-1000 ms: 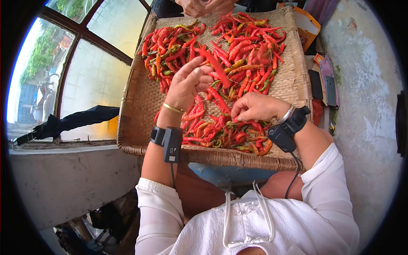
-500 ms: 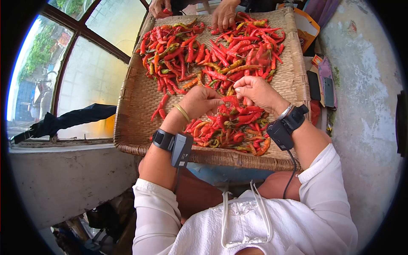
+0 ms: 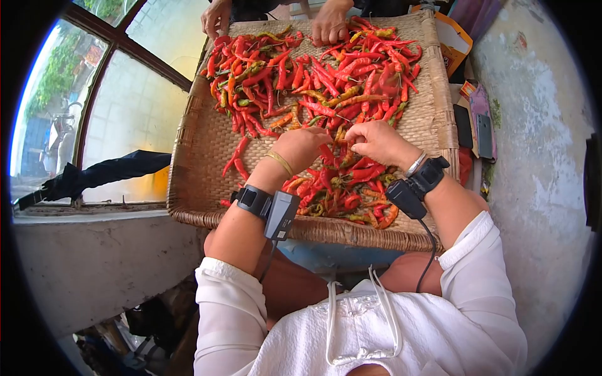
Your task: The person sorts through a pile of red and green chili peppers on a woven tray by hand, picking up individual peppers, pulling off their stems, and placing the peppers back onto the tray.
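Red chili slants just under our left fingertips, above the near pile

We see its long axis run obliquely, from up beside our left hand down toward the near pile and our right side. Which end carries the stem we cannot tell, since our fingers cover its upper part.

Around it, chilies point every way. The far-left pile and the far-right pile spread over the woven tray, and a few loose chilies lie to the left, aimed toward us. Another person's hands sit at the far side: one hand at the far-left corner, the other hand beside the far-right pile. Our own hands stand in the way, hiding part of the chilies beneath. Outside the tray, we have two phones on the right and a folded black umbrella by the window on the left.

The red chili lies nearest our left hand, between it and our right hand. Our left thumb and fingers are drawn in close; whether they clamp the chili, we cannot tell. Our right thumb and forefinger bend toward each other near the left fingertips; whether they pinch anything is unclear to us.
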Available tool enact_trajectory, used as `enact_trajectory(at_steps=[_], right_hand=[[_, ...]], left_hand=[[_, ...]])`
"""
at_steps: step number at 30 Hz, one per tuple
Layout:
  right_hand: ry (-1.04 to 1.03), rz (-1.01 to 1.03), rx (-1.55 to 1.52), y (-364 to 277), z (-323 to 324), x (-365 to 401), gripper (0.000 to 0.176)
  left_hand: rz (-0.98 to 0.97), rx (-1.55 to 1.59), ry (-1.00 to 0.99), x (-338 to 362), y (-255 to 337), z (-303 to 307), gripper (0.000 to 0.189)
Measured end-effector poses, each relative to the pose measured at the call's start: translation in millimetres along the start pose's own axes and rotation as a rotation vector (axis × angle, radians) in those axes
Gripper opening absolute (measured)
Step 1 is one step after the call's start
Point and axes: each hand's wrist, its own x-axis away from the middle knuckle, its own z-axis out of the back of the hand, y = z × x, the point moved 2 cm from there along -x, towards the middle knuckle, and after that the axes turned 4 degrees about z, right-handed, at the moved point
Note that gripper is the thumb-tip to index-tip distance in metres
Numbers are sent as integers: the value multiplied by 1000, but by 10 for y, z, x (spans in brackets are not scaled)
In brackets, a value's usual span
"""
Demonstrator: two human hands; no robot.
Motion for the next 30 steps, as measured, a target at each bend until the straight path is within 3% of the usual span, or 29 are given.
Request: enact_trajectory(at_steps=[4, 6, 8, 14, 17, 18, 20, 22, 24, 26, 28, 30], right_hand=[[-46, 33, 175, 50, -127, -6, 29], [37, 210, 303, 68, -210, -20, 30], [-18, 194, 312, 6, -215, -8, 26], [-138, 211, 381, -12, -189, -10, 15], [-164, 192, 324, -55, -157, -13, 14], [-192, 194, 262, -72, -148, -9, 15], [-218, 171, 225, -131, -114, 10, 15], [-249, 149, 190, -181, -77, 25, 16], [-341, 150, 57, -223, -58, 37, 18], [-348, 139, -45, -263, -42, 51, 18], [-351, 131, -145, -298, -40, 55, 18], [-389, -40, -429, -287, -40, 60, 18]], left_hand=[[104, -231, -130, 30, 21, -75, 18], [100, -246, -179, 23, 48, -44, 17], [95, -265, -226, 24, 51, -30, 16], [48, -59, -158, 57, 125, 205, 14], [134, 223, 23, 97, 120, 355, 18], [132, 220, 20, 104, 102, 407, 18], [310, 142, -147, 118, 28, 508, 18], [327, 136, -166, 128, -93, 518, 20], [547, 564, 93, 118, -194, 558, 21], [352, 1427, 467, 67, -210, 619, 33], [360, 1191, 557, 48, -129, 642, 30], [303, 642, 231, 50, -270, 420, 38]])
